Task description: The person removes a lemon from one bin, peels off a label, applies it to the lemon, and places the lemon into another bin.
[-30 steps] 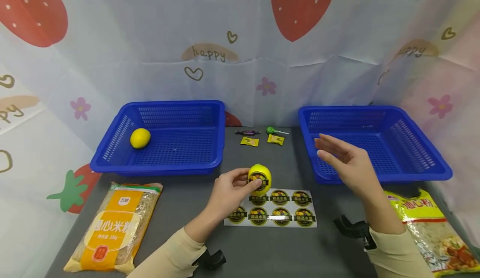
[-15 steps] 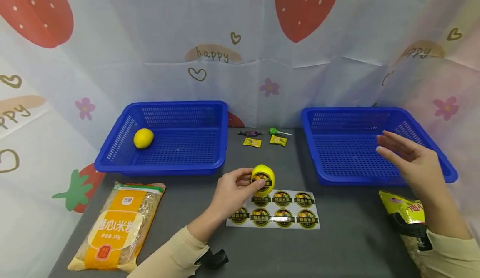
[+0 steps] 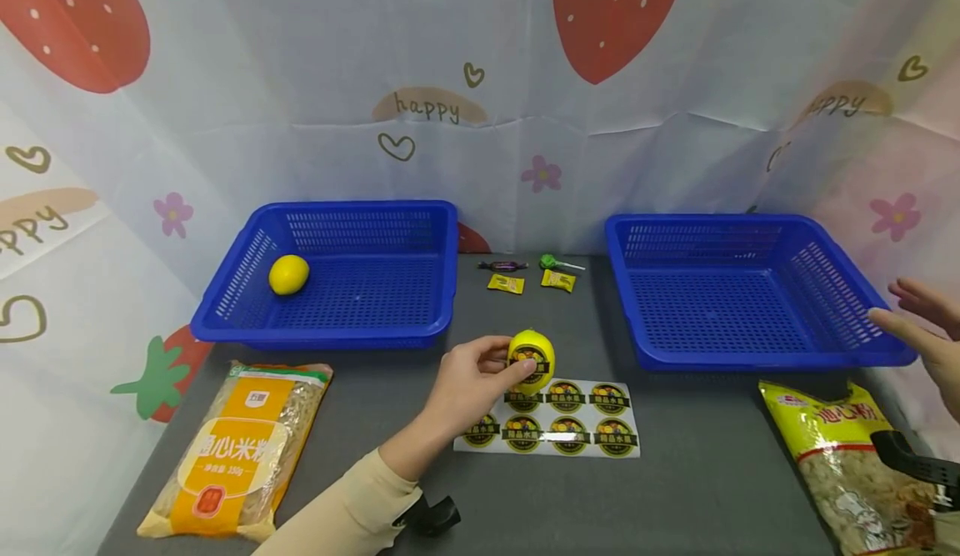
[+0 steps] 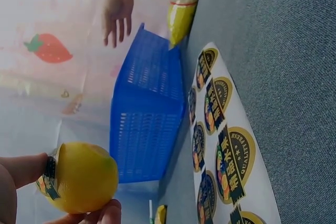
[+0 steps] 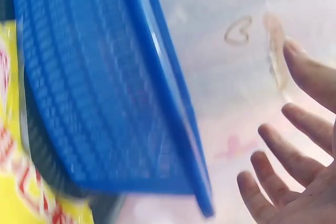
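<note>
My left hand (image 3: pixel 467 385) pinches a yellow lemon (image 4: pixel 88 178) between thumb and fingers, above the table's middle. A round black-and-gold sticker (image 4: pixel 50 179) is on the lemon's near side, under the thumb. Below it lies a white sheet of round stickers (image 3: pixel 547 419), its upper left part hidden by hand and lemon. At the far right my right hand (image 3: pixel 933 335) hovers beside the right blue basket (image 3: pixel 761 356), holding nothing. In the right wrist view its fingers (image 5: pixel 286 153) are spread and apart from the basket.
Another lemon (image 3: pixel 288 275) lies in the left blue basket (image 3: pixel 337 337). Between the baskets are wrapped candies (image 3: pixel 506 283) and a green lollipop (image 3: pixel 549 262). Noodle bags stand left (image 3: pixel 236 456) and right (image 3: pixel 847 464). A printed cloth (image 3: pixel 525 39) hangs behind.
My right hand has moved right, from over the right basket's left side to beyond its right edge. The left hand keeps hold of the lemon in nearly the same place.
</note>
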Motion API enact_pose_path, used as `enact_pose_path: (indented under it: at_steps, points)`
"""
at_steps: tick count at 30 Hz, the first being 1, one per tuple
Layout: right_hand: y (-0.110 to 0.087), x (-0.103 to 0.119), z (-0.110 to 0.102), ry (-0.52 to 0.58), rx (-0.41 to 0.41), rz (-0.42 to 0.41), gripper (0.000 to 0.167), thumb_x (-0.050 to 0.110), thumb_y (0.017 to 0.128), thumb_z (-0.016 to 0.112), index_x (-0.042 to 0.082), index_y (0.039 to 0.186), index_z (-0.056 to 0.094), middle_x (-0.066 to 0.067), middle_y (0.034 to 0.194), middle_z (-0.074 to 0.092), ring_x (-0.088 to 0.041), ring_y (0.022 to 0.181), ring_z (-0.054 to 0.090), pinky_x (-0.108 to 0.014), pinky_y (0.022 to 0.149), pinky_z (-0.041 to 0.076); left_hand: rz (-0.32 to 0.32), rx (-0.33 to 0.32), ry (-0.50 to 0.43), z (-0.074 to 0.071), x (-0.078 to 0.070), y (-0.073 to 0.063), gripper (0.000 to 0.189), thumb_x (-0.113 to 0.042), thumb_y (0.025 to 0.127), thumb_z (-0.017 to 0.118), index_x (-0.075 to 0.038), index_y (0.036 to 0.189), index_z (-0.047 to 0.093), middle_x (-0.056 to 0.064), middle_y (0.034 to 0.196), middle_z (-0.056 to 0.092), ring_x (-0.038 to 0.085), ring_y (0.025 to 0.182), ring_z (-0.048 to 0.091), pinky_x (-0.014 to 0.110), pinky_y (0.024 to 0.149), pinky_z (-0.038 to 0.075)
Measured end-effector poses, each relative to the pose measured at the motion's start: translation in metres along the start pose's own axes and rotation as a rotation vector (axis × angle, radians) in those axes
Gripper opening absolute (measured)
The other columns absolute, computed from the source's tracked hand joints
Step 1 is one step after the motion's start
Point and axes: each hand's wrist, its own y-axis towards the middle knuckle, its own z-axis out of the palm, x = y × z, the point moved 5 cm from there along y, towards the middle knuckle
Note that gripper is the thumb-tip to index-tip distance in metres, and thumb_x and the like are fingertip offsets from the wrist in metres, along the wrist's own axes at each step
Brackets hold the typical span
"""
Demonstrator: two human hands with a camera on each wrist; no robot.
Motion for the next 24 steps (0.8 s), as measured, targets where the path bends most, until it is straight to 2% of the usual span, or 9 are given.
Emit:
enact_pose_path:
  at_steps: [3, 5, 9, 11, 13, 17, 20, 21, 24]
  points:
    - [0.013, -0.045, -0.012, -0.105, 0.022, 0.051, 0.069, 0.028, 0.103, 0.057, 0.033, 0.161, 0.021, 0.012, 0.168, 0.017, -0.018, 0.158, 0.007, -0.056, 0.124, 0.002, 0.006, 0.002, 0.002, 0.001, -0.001, 0.001, 0.052, -0.041, 0.093, 0.072, -0.007, 0.132, 0.065, 0.008, 0.117, 0.074, 0.020, 0.101, 0.073, 0.036, 0.085, 0.060]
    - [0.022, -0.074, -0.017, -0.148, 0.032, 0.080, 0.075, 0.032, 0.102, 0.058, 0.033, 0.162, 0.013, 0.009, 0.170, 0.007, -0.025, 0.158, 0.001, -0.058, 0.124, 0.004, 0.011, 0.004, -0.005, 0.002, -0.001, 0.001, 0.052, -0.040, 0.093, 0.072, -0.006, 0.132, 0.065, 0.009, 0.117, 0.074, 0.020, 0.101, 0.073, 0.037, 0.085, 0.060]
    - [0.029, -0.117, -0.021, -0.124, 0.069, 0.132, 0.081, 0.033, 0.101, 0.061, 0.037, 0.161, 0.007, 0.007, 0.170, -0.003, -0.036, 0.156, -0.009, -0.070, 0.117, -0.002, 0.013, 0.016, -0.014, 0.005, -0.001, 0.003, 0.052, -0.040, 0.092, 0.074, -0.006, 0.131, 0.065, 0.010, 0.116, 0.074, 0.021, 0.102, 0.073, 0.036, 0.083, 0.060]
    - [0.027, -0.127, -0.020, -0.112, 0.072, 0.133, 0.079, 0.034, 0.101, 0.061, 0.043, 0.159, 0.009, 0.016, 0.168, -0.002, -0.035, 0.156, -0.009, -0.070, 0.117, -0.002, 0.008, 0.028, -0.016, 0.007, -0.002, 0.004, 0.052, -0.040, 0.092, 0.074, -0.007, 0.130, 0.065, 0.009, 0.116, 0.074, 0.021, 0.102, 0.073, 0.034, 0.082, 0.060]
    - [0.020, -0.121, -0.017, -0.099, 0.084, 0.122, 0.077, 0.032, 0.101, 0.061, 0.045, 0.159, 0.011, 0.018, 0.168, 0.000, -0.036, 0.156, -0.008, -0.071, 0.116, -0.002, 0.003, 0.039, -0.011, 0.010, -0.002, 0.005, 0.051, -0.040, 0.092, 0.074, -0.008, 0.130, 0.066, 0.008, 0.116, 0.074, 0.020, 0.102, 0.073, 0.032, 0.081, 0.060]
    - [-0.001, -0.079, -0.004, -0.065, 0.160, 0.103, 0.081, 0.028, 0.102, 0.060, 0.037, 0.161, 0.006, 0.002, 0.171, 0.001, -0.031, 0.155, 0.009, -0.069, 0.117, 0.002, -0.001, 0.039, -0.003, 0.013, -0.005, 0.006, 0.051, -0.042, 0.091, 0.074, -0.010, 0.130, 0.066, 0.006, 0.116, 0.074, 0.020, 0.103, 0.073, 0.032, 0.081, 0.060]
    - [-0.015, -0.048, 0.003, -0.062, 0.230, 0.086, 0.083, 0.026, 0.102, 0.060, 0.027, 0.162, 0.002, -0.009, 0.170, 0.006, -0.009, 0.138, 0.035, -0.046, 0.124, 0.010, -0.007, 0.051, -0.004, 0.016, -0.007, 0.010, 0.052, -0.044, 0.091, 0.074, -0.010, 0.130, 0.067, 0.005, 0.115, 0.074, 0.018, 0.102, 0.073, 0.032, 0.081, 0.060]
    - [-0.017, -0.042, 0.006, -0.074, 0.248, 0.080, 0.083, 0.026, 0.103, 0.059, 0.026, 0.162, 0.001, -0.006, 0.170, 0.008, 0.002, 0.130, 0.037, -0.035, 0.124, 0.015, -0.011, 0.057, -0.007, 0.017, -0.007, 0.011, 0.052, -0.044, 0.091, 0.074, -0.011, 0.130, 0.067, 0.004, 0.115, 0.075, 0.018, 0.101, 0.073, 0.032, 0.081, 0.060]
    - [-0.020, -0.031, 0.010, -0.084, 0.298, 0.058, 0.082, 0.023, 0.104, 0.057, 0.024, 0.162, 0.000, -0.006, 0.170, 0.014, 0.015, 0.106, 0.037, -0.007, 0.106, 0.032, -0.028, 0.073, -0.013, 0.020, -0.008, 0.015, 0.052, -0.045, 0.090, 0.074, -0.012, 0.130, 0.067, 0.002, 0.114, 0.075, 0.015, 0.100, 0.072, 0.031, 0.080, 0.059]
